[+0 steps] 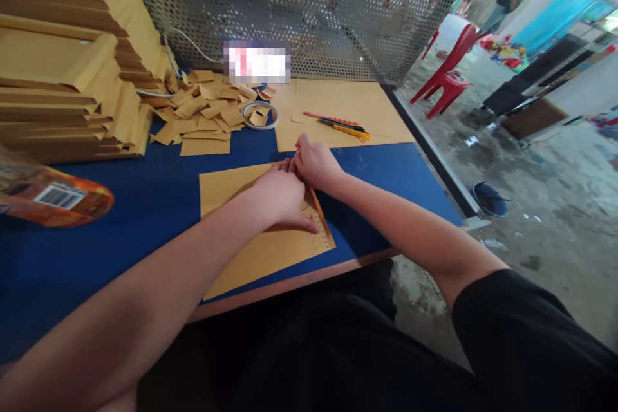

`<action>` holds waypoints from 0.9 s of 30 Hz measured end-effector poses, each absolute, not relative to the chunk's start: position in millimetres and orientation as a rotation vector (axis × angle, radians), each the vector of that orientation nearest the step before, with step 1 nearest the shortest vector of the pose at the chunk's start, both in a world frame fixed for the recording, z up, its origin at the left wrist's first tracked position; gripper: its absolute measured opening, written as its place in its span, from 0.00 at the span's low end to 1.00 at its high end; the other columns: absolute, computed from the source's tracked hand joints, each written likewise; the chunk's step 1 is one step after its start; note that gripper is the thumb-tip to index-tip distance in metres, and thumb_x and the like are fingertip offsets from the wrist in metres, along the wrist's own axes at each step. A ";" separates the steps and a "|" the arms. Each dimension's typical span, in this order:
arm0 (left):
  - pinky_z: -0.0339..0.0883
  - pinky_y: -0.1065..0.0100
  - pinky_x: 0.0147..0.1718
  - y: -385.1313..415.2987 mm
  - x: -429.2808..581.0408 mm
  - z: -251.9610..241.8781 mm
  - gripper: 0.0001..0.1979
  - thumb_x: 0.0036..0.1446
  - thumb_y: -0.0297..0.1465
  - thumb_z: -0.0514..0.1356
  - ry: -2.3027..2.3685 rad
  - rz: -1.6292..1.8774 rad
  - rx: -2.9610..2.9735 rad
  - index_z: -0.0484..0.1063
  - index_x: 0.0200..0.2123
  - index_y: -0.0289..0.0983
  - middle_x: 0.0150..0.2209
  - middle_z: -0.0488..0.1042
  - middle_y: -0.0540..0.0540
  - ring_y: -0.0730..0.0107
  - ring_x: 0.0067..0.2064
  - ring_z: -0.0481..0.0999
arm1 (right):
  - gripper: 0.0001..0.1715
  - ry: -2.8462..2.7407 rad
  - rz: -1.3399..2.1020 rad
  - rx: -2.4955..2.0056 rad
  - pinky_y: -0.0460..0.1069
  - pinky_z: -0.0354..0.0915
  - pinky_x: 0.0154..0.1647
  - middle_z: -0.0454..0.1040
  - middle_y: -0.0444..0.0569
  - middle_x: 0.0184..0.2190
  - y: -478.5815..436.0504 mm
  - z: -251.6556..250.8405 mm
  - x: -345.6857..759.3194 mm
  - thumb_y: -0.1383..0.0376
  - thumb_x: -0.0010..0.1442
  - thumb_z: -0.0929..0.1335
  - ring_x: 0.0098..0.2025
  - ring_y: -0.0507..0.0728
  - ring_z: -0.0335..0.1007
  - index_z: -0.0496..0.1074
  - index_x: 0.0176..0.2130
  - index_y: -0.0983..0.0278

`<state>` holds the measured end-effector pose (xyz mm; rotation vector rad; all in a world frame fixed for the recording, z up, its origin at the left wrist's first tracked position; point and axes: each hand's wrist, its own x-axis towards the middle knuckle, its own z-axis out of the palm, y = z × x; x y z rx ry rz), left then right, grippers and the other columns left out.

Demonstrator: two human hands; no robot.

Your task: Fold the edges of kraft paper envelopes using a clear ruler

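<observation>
A flat brown kraft paper sheet (241, 251) lies at an angle near the front edge of the blue table, with a row of small marks or holes along its right side. Across its upper right part rests my left hand (282, 196), palm down, thumb stretched out toward the marked edge; its fingertips meet the other hand and are partly hidden. My right hand (318, 164) is closed at the sheet's far right corner, fingers curled in around the edge; the exact grip is hidden. The two hands touch.
Tall stacks of folded brown card (53, 109) stand at left, beside loose brown paper pieces (207, 109) and a tape roll (277, 117). Pens and a yellow cutter (355, 133) lie on another brown sheet (338, 96). An orange-labelled bottle (58, 196) is at left. Perforated metal (313, 13) rises behind.
</observation>
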<state>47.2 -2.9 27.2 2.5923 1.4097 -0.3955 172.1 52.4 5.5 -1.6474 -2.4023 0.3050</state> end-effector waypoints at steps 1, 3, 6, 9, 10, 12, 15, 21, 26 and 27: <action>0.59 0.49 0.74 -2.4 47.4 27.5 0.56 0.44 0.67 0.72 1.403 -0.417 2.594 0.79 0.65 0.31 0.70 0.73 0.25 0.28 0.76 0.64 | 0.15 -2.420 0.306 -1.675 0.52 0.61 0.35 0.83 0.61 0.40 50.1 8.2 170.8 0.70 0.76 0.58 0.37 0.62 0.76 0.67 0.56 0.71; 0.58 0.48 0.74 -1.5 48.1 28.3 0.54 0.46 0.67 0.72 1.387 -0.437 2.585 0.80 0.63 0.29 0.69 0.74 0.24 0.26 0.76 0.63 | 0.14 -2.456 0.314 -1.718 0.53 0.60 0.35 0.82 0.62 0.41 43.9 13.2 169.7 0.69 0.77 0.58 0.37 0.62 0.77 0.67 0.56 0.72; 0.52 0.48 0.78 -0.9 48.9 28.9 0.60 0.46 0.65 0.73 1.385 -0.433 2.549 0.74 0.67 0.22 0.73 0.67 0.20 0.25 0.78 0.58 | 0.14 -2.463 0.345 -1.732 0.52 0.59 0.34 0.83 0.61 0.41 30.9 16.7 173.6 0.66 0.79 0.58 0.36 0.62 0.76 0.66 0.56 0.70; 0.46 0.50 0.79 -1.1 49.4 27.3 0.73 0.46 0.65 0.73 1.421 -0.469 2.518 0.56 0.75 0.15 0.79 0.50 0.16 0.27 0.81 0.52 | 0.13 -2.478 0.357 -1.700 0.51 0.57 0.34 0.83 0.59 0.40 13.2 15.0 183.0 0.64 0.80 0.56 0.36 0.61 0.76 0.65 0.53 0.67; 0.45 0.50 0.80 -1.3 49.6 26.3 0.76 0.45 0.66 0.73 1.435 -0.480 2.507 0.50 0.77 0.14 0.79 0.46 0.16 0.28 0.81 0.50 | 0.12 -2.478 0.363 -1.689 0.51 0.56 0.33 0.83 0.59 0.40 6.3 13.8 186.5 0.64 0.81 0.56 0.35 0.60 0.75 0.64 0.52 0.66; 0.43 0.51 0.80 -1.8 50.1 24.4 0.81 0.43 0.66 0.73 1.454 -0.492 2.488 0.42 0.78 0.12 0.80 0.40 0.15 0.29 0.82 0.47 | 0.11 -2.463 0.389 -1.679 0.50 0.53 0.32 0.83 0.58 0.39 -8.6 11.5 193.3 0.64 0.81 0.55 0.32 0.59 0.74 0.63 0.51 0.64; 0.43 0.50 0.80 -2.3 50.9 22.5 0.76 0.47 0.62 0.71 1.455 -0.517 2.510 0.40 0.78 0.13 0.80 0.38 0.16 0.29 0.82 0.46 | 0.09 -2.461 0.426 -1.687 0.51 0.51 0.31 0.84 0.58 0.37 -32.3 9.8 201.0 0.67 0.79 0.55 0.31 0.59 0.74 0.61 0.50 0.63; 0.43 0.52 0.80 1.0 52.0 23.3 0.62 0.57 0.50 0.66 1.475 -0.558 2.504 0.43 0.78 0.13 0.81 0.40 0.19 0.32 0.82 0.46 | 0.09 -2.508 0.473 -1.708 0.52 0.50 0.31 0.84 0.59 0.37 -73.4 11.6 209.8 0.69 0.76 0.55 0.31 0.61 0.77 0.61 0.50 0.64; 0.40 0.52 0.80 -0.7 48.8 21.3 0.77 0.50 0.66 0.69 1.459 -0.511 2.503 0.41 0.77 0.11 0.80 0.39 0.16 0.32 0.83 0.43 | 0.11 -2.483 0.503 -1.673 0.51 0.50 0.30 0.83 0.57 0.34 -94.9 4.8 220.5 0.67 0.76 0.54 0.30 0.60 0.76 0.62 0.48 0.63; 0.40 0.51 0.81 -3.0 47.1 20.5 0.77 0.51 0.68 0.67 1.457 -0.511 2.510 0.40 0.77 0.11 0.80 0.37 0.17 0.33 0.83 0.42 | 0.10 -2.464 0.506 -1.646 0.51 0.51 0.30 0.82 0.56 0.33 -96.6 2.8 224.2 0.66 0.75 0.54 0.30 0.59 0.76 0.62 0.47 0.63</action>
